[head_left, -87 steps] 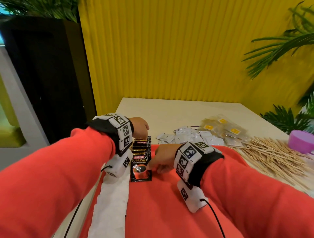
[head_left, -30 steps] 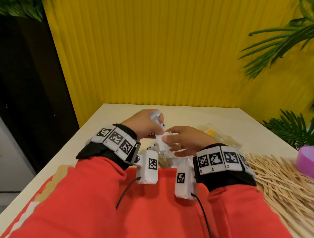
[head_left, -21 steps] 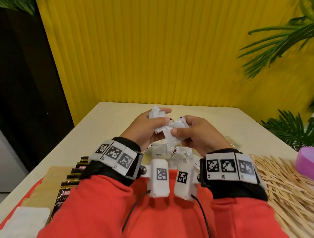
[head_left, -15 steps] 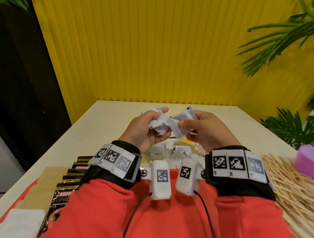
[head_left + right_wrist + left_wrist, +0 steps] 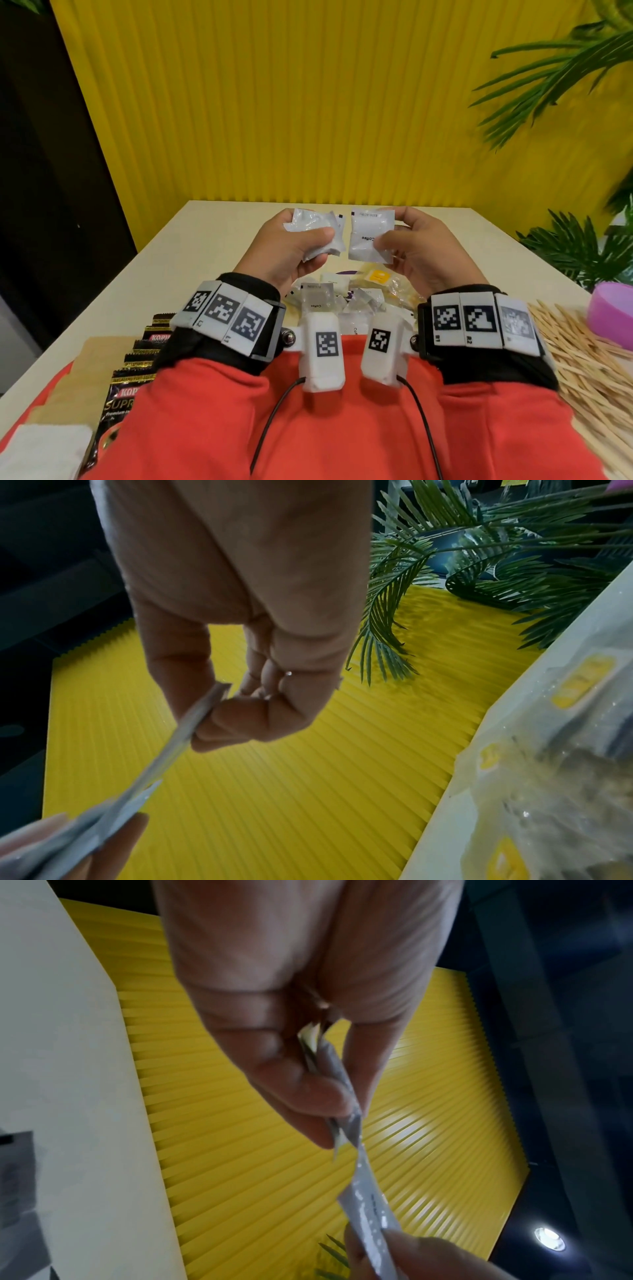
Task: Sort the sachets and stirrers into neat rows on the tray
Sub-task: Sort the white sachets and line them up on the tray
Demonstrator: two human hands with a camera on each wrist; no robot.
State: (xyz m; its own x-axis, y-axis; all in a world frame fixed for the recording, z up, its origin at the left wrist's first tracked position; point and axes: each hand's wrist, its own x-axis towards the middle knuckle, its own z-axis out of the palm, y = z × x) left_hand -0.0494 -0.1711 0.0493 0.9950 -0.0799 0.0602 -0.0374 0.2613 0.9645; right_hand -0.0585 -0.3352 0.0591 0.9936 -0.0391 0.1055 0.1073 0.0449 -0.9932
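**Squaring the white sachets before placement**

The left hand (image 5: 291, 246) is closed around a small bunch of white sachets (image 5: 317, 233), pinched between thumb and curled fingers. The right hand (image 5: 407, 246) pinches a single white sachet (image 5: 368, 238), printed "Coffee", by its edge. Both grips are held raised above the table (image 5: 212, 240), the two loads almost touching.

The single sachet should be laid flat against the bunch, with edges matched and print facing one way, so that the stack can be set down as one row. Pressure is best kept on the sealed margins; the filled centres are likely to crumple or slip.

More loose sachets (image 5: 317, 298) lie on the table below the hands. The black sachets (image 5: 137, 370) are already lined up on the red tray (image 5: 51, 380) at the left. The wooden stirrers (image 5: 589, 363) lie unsorted at the right.
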